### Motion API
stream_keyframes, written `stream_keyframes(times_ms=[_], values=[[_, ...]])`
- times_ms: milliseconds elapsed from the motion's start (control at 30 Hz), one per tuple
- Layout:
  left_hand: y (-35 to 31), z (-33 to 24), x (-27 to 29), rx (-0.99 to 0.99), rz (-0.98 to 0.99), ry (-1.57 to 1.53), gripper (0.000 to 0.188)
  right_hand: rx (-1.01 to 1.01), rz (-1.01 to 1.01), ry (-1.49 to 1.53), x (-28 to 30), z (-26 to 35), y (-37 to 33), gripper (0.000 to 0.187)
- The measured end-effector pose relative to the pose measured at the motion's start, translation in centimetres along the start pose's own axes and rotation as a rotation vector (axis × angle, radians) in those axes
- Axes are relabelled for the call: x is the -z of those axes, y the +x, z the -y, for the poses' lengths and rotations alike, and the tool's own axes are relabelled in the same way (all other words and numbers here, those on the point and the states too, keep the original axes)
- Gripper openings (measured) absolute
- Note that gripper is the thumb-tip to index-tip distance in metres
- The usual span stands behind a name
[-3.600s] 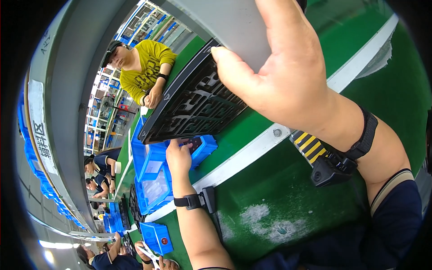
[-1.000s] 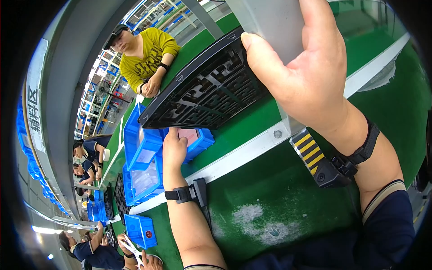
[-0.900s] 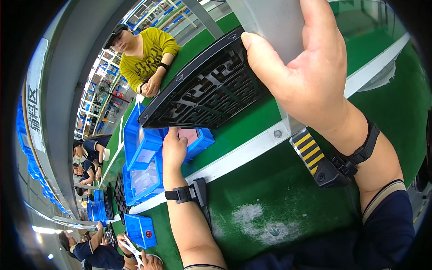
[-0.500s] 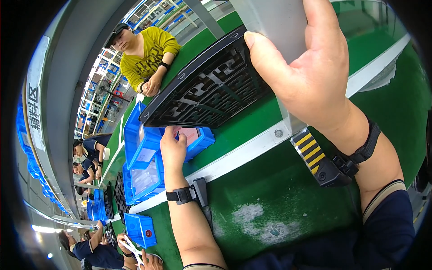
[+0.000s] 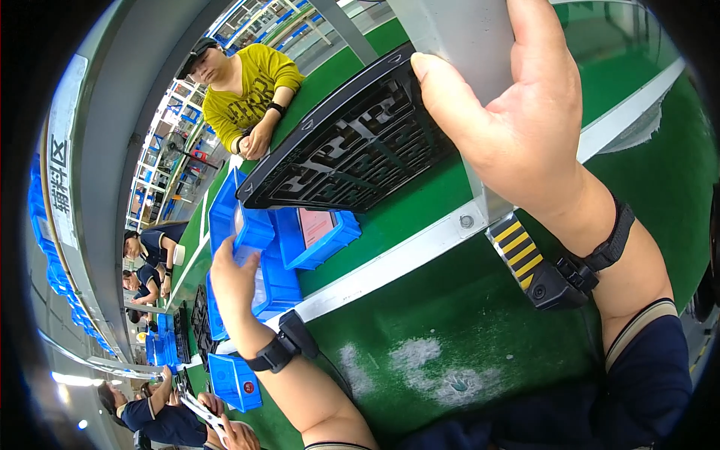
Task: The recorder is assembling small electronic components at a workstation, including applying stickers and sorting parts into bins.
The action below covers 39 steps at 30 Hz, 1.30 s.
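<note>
A black slotted plastic panel [image 5: 349, 161] hangs tilted over the green bench beside the grey metal post. My right hand [image 5: 517, 120] grips its right end, thumb pressed on the edge; the other fingers are partly behind the post or out of frame. My left hand [image 5: 236, 289] is over the blue bins at the panel's lower left, thumb and forefinger apart, nothing visible between them. Close to it are an upper blue bin [image 5: 251, 232] and a lower blue bin [image 5: 283, 291] holding clear bags. Another blue bin [image 5: 326, 253] contains a pink-labelled packet [image 5: 315, 226].
The grey post [image 5: 450, 45] meets a white bench rail [image 5: 420, 253]. A person in a yellow-green top [image 5: 251, 90] leans on the bench opposite. At lower left stands a small blue bin [image 5: 234, 382], beside a co-worker's hands with a white tool [image 5: 202, 416]. Black panels [image 5: 199, 322] lie farther left.
My left hand has moved left and down, from the bin with the pink-labelled packet to the bins beside it. The panel and my right hand have barely moved. The co-worker's white tool has shifted.
</note>
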State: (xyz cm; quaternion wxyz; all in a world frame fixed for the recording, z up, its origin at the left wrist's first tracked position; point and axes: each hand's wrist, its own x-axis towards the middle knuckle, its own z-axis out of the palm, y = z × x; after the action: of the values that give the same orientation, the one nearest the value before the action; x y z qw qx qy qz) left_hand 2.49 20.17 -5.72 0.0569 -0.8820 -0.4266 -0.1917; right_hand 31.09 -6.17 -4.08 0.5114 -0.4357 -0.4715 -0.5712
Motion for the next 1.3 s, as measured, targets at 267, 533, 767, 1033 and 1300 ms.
stream_keyframes(times_ms=[267,533,767,1033,1300], values=[[-0.9,-6.3,-1.4,-0.316,-0.2,-0.086,0.026,-0.141,0.066,0.056,0.1,0.7,0.0,0.074],[-2.2,-9.7,-2.0,-0.32,-0.089,-0.133,0.023,-0.161,0.043,-0.035,-0.7,1.6,0.2,0.075],[-2.2,-10.2,-1.2,-0.336,0.006,-0.075,0.029,-0.178,0.116,0.221,-1.0,-0.7,-0.8,0.075],[-2.3,-9.0,-1.3,-0.359,0.052,-0.086,0.027,-0.591,0.131,0.286,1.0,2.3,-0.1,0.062],[-3.1,-9.6,0.6,-0.401,0.002,-0.133,0.028,-0.508,0.152,0.148,0.5,2.3,-0.1,0.059]])
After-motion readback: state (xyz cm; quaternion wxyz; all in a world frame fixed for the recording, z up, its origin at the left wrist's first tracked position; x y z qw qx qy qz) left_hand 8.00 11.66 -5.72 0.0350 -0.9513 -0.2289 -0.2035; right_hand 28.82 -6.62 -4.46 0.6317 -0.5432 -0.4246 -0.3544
